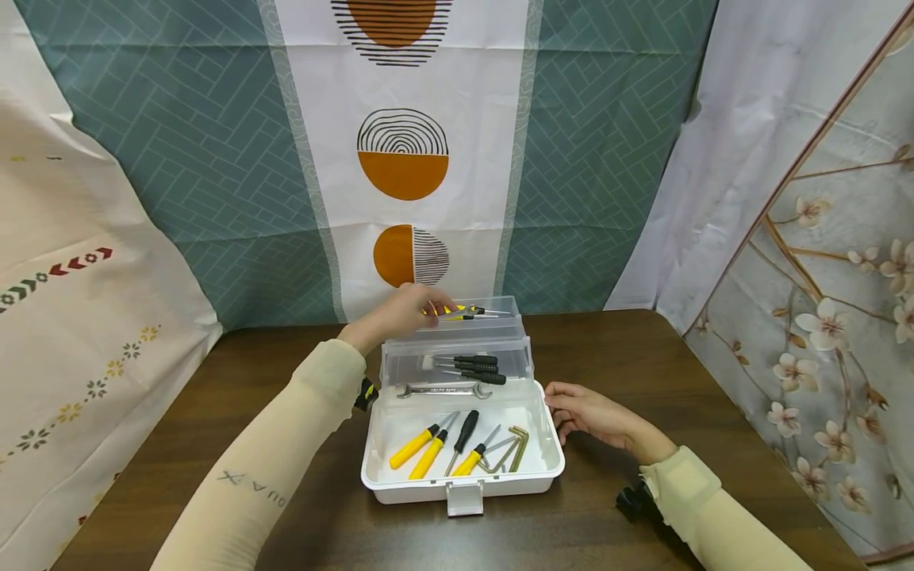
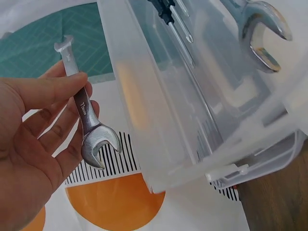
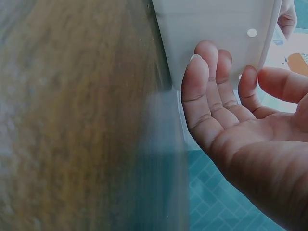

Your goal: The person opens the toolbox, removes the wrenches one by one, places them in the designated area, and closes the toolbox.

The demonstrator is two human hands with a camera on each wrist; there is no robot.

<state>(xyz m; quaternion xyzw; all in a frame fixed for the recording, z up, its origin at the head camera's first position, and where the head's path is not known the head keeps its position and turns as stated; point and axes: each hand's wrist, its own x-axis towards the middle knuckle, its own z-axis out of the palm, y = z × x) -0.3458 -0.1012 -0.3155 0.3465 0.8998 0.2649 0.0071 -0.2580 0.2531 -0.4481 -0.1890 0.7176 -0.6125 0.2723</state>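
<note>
My left hand [image 1: 412, 308] is over the left end of the upper clear tray [image 1: 446, 330]. In the left wrist view its thumb and fingers pinch a small silver open-end wrench [image 2: 83, 103] beside the tray wall. My right hand [image 1: 593, 414] is at the right side of the white toolbox [image 1: 410, 495]; in the right wrist view its loosely bent fingers [image 3: 195, 79] lie against the box wall, thumb near the rim. A larger open-end wrench [image 1: 443, 390] lies below the black-handled screwdrivers [image 1: 478, 365] in the lower tray area.
Inside the box are yellow-handled screwdrivers [image 1: 428, 456], a black screwdriver [image 1: 467, 430] and brass-coloured hex keys [image 1: 521, 452]. Yellow-and-black tools [image 1: 467, 312] show in the upper tray. The box stands on a dark wooden table [image 1: 600, 515], before a patterned curtain [image 1: 600, 159].
</note>
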